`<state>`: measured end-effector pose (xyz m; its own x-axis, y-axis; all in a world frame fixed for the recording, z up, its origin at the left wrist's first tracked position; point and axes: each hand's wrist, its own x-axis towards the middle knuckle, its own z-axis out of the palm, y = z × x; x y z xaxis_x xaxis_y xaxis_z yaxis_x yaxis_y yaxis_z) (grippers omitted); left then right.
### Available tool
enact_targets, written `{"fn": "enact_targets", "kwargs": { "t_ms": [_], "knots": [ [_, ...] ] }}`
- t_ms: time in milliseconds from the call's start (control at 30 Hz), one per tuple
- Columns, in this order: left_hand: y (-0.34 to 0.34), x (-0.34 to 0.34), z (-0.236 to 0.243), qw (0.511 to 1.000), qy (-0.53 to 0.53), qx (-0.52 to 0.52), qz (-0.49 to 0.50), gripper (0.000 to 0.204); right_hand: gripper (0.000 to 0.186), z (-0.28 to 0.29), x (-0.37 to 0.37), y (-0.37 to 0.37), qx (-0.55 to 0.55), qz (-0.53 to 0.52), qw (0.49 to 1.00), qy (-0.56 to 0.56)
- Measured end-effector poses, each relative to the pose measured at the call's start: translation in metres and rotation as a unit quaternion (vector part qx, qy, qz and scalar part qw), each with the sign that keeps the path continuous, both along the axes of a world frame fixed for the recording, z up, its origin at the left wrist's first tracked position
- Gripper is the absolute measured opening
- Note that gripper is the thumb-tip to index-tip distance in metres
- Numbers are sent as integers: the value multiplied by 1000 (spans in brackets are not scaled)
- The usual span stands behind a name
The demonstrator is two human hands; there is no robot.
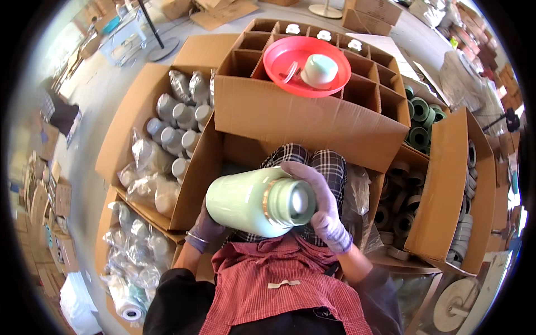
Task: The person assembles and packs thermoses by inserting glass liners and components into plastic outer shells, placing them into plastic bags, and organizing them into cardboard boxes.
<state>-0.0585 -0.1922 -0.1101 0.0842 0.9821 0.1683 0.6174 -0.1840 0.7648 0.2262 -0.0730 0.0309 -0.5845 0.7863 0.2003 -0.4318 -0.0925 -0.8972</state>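
A pale green bottle [240, 202] lies sideways between my gloved hands, over my lap, its round top with a metallic band facing right. My left hand [207, 223] is closed on the bottle's base, its fingers mostly hidden behind it. My right hand [321, 209] wraps round the top end, fingers along its upper side. Beyond them, a red round tray [271, 67] rests on a divided cardboard box [296, 111], holding a pale mint cup-shaped piece [319, 68] and a small pale piece that I cannot make out.
Boxes at left hold wrapped bottles and silver-lidded containers [170, 139]. At right are boxes of green rings [419, 135] and grey rings [402, 223]. A stand [162, 47] is on the floor behind, among cartons. A dark-clothed person or draped object [61, 114] shows far left, unclear which.
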Motion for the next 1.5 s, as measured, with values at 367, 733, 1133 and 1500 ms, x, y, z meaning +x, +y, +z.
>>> {"fn": "enact_targets", "kwargs": {
  "t_ms": [367,733,1133,1500],
  "knots": [
    [29,4,-19,819,-556,-105,-101,71,84,29,-20,27,325,-191,913,-155],
    [60,-10,-23,995,-68,34,68,67,80,35,-13,31,306,-284,897,-143],
    [186,33,194,983,-15,-55,-174,42,90,-76,62,-36,243,-229,905,-263],
    [199,135,145,867,386,-30,-314,42,23,-102,325,234,163,-520,700,-462]
  ]
}}
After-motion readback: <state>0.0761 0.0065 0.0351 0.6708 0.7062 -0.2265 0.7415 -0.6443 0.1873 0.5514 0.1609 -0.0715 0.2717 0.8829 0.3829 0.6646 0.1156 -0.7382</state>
